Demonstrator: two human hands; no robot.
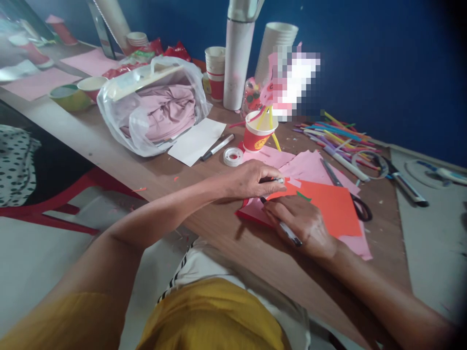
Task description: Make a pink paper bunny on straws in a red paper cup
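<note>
My right hand (301,221) is closed around a black-and-white marker (291,234), its dark end pointing up and left toward my left hand (251,180). The thumb and fingers of that left hand are pinched together over the paper; something small and pale shows at their tips, too hidden to name. Beneath both hands lie an orange paper sheet (335,206) and pink paper (272,155). A green paper scrap (303,196) rests on the orange sheet. Scissors with black handles (361,206) lie at its right edge.
A red paper cup (258,138) holding pipe cleaners and a pink cutout stands behind my hands. Near it are a tape roll (233,156), another marker (218,147) and white card (197,141). A plastic bag (120,121) sits left; loose pipe cleaners (339,136) lie right.
</note>
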